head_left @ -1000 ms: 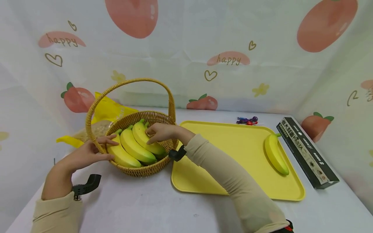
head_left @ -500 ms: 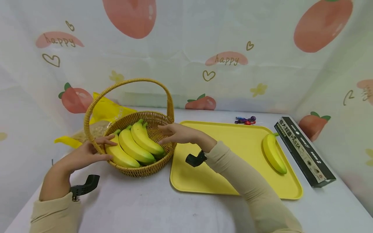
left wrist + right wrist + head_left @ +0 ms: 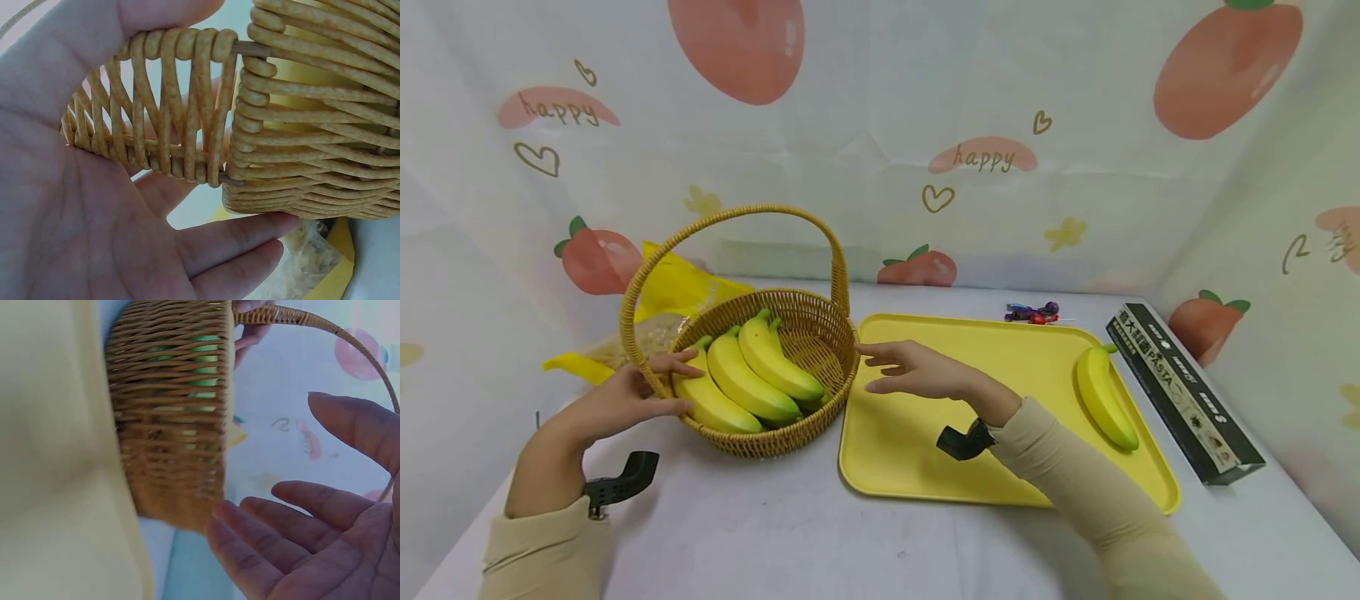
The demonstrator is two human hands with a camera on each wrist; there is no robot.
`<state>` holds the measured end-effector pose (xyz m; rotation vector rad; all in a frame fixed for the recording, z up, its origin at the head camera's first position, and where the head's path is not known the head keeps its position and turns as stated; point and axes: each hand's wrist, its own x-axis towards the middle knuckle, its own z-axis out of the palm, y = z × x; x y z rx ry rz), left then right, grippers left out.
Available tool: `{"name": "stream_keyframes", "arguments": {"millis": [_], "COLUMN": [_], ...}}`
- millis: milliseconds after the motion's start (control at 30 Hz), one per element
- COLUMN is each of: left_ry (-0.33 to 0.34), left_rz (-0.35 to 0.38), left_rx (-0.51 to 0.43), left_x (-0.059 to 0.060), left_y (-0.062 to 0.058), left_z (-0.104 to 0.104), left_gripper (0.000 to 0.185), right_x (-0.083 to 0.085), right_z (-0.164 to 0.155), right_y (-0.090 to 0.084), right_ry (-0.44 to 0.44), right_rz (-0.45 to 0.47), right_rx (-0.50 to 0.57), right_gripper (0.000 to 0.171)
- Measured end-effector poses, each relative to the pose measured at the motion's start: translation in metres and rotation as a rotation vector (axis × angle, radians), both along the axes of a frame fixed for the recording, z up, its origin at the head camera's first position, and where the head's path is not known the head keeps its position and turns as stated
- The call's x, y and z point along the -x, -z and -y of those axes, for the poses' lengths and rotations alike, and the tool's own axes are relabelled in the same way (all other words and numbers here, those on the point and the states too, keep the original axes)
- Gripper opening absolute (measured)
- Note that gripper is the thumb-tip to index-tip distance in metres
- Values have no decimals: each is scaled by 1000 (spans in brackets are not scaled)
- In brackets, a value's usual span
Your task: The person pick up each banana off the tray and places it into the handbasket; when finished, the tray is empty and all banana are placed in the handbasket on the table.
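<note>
The fingers of the left hand are laid nearly straight against the outer wall of the basket, at the foot of its handle, with the thumb set over the rim; in the left wrist view the weave is seen pressed against the palm. The fingers of the right hand are spread and relaxed, nothing is held in them, and their tips are found just beside the basket's right rim, above the left part of the tray. Three bananas are lain side by side in the basket, stems pointed to the back. The basket is stood on the desk, just left of the tray and nearly touching it. A single banana is lain near the right edge of the tray. A dark box marked PASTA is placed on the desk just right of the tray. A few wrapped sweets are seen behind the tray, and a yellow bag is seen behind the basket.
</note>
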<state>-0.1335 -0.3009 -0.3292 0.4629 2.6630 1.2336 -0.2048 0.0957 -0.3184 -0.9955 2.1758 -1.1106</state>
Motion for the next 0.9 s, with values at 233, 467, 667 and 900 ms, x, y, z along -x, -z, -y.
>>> {"name": "stream_keyframes", "arguments": {"millis": [233, 467, 667, 900], "left_ry": [-3, -4, 2, -3], "left_rz": [-10, -5, -9, -2], "left_rx": [5, 11, 7, 6], "left_x": [-2, -1, -1, -1], "left_y": [0, 0, -2, -1], "left_z": [0, -1, -1, -1], "left_gripper": [40, 40, 40, 40], "right_x": [-12, -31, -43, -51], "right_z": [-37, -76, -109, -139], "right_y": [7, 11, 18, 33], "right_ry": [73, 158, 263, 397], "right_rz": [3, -19, -21, -28], "right_rx": [48, 97, 101, 127], "right_gripper": [62, 61, 59, 56]}}
